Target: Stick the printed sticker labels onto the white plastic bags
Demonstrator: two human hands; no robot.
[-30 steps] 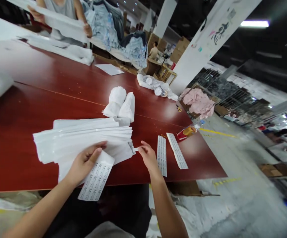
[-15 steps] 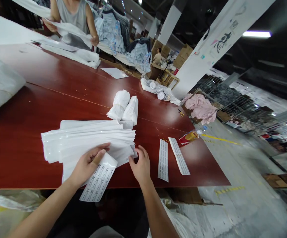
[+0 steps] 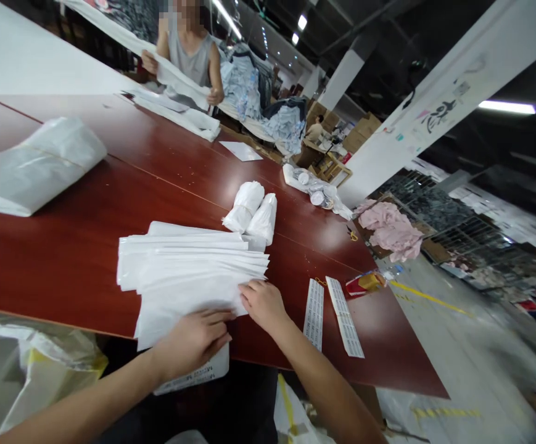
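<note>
A fanned stack of white plastic bags [image 3: 193, 262] lies on the table in front of me. My left hand [image 3: 198, 339] is at the stack's near edge, fingers curled over, with a sheet of printed labels [image 3: 193, 379] held beneath it. Most of that sheet is hidden by the hand and wrist. At the right-hand edge of the top bag, my right hand [image 3: 265, 303] has its fingers bent and drawn together on the bag's corner. Two more label sheets lie to the right, a nearer one [image 3: 314, 314] and a farther one [image 3: 345, 317].
Two rolled white bundles [image 3: 253, 213] stand behind the stack on the red-brown table [image 3: 156, 185]. A large plastic-wrapped package [image 3: 41, 163] lies left. Toward the right edge are a bottle [image 3: 364, 282] and yellow-handled scissors [image 3: 351, 234]. Across the table a person [image 3: 189, 61] holds white material.
My left hand has come down with the label sheet to the near edge, now largely covering it. My right hand has closed onto the bag's corner. The view has shifted left.
</note>
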